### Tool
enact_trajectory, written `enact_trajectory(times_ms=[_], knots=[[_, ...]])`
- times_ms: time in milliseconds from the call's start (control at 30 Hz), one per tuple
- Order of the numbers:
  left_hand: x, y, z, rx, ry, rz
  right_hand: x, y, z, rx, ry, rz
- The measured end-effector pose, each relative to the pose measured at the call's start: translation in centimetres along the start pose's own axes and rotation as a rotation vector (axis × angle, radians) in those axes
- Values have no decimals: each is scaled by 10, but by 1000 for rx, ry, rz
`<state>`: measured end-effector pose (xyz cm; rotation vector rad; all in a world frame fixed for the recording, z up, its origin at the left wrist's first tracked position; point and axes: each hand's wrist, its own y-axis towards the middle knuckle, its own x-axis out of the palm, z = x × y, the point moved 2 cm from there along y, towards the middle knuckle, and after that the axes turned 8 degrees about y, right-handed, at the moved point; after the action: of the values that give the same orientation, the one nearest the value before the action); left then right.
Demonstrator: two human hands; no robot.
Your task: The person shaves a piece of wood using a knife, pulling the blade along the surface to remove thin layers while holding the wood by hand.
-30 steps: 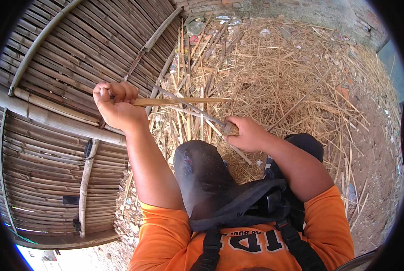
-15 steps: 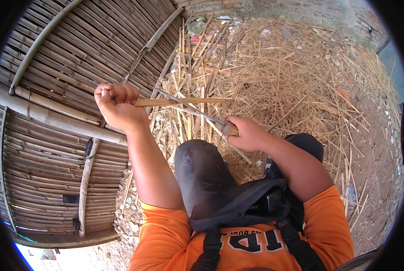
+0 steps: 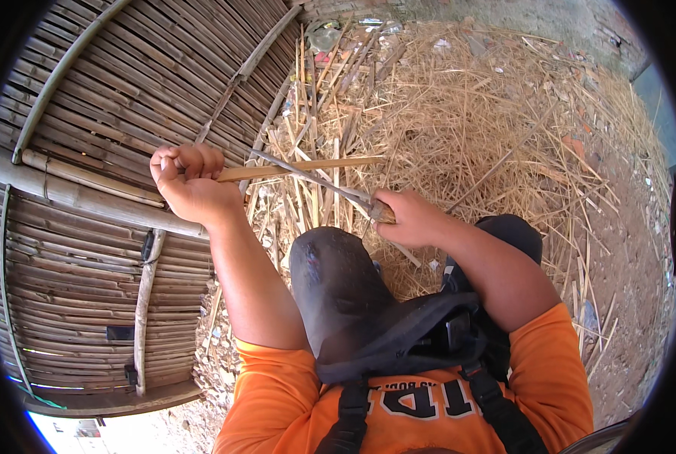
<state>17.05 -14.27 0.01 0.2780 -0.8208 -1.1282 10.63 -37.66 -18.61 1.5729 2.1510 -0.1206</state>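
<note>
My left hand (image 3: 190, 181) is closed around one end of a flat bamboo strip (image 3: 330, 163), which points out to the right over the litter on the ground. In my right hand (image 3: 410, 217) is the wooden handle of a knife (image 3: 319, 180) with a long, narrow blade. The blade slants up and left and crosses the strip a short way from my left fingers. Whether its edge bites into the strip cannot be made out. Both hands are held out ahead of my bent knee (image 3: 330, 265).
A wall of bamboo slats (image 3: 149, 83) with thicker poles rises close on the left. Dry shavings (image 3: 466, 113) and loose bamboo strips cover the ground ahead. A brick wall (image 3: 542, 34) stands at the back, and bare dirt (image 3: 625, 227) lies to the right.
My left hand has shifted slightly left with the bamboo strip. The knife has turned a little, and its blade tip has moved slightly left.
</note>
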Motion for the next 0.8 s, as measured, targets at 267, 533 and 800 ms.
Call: enact_trajectory(times_ms=[267, 533, 800], knots=[[-16, -1, -2, -61, -34, -24, 7, 0, 7, -5, -2, -9], [21, -5, 5, -87, -20, -206, -7, 0, -14, 118, -38, 35], [38, -9, 3, -90, -59, -382, -17, 1, -7, 62, -19, 102]])
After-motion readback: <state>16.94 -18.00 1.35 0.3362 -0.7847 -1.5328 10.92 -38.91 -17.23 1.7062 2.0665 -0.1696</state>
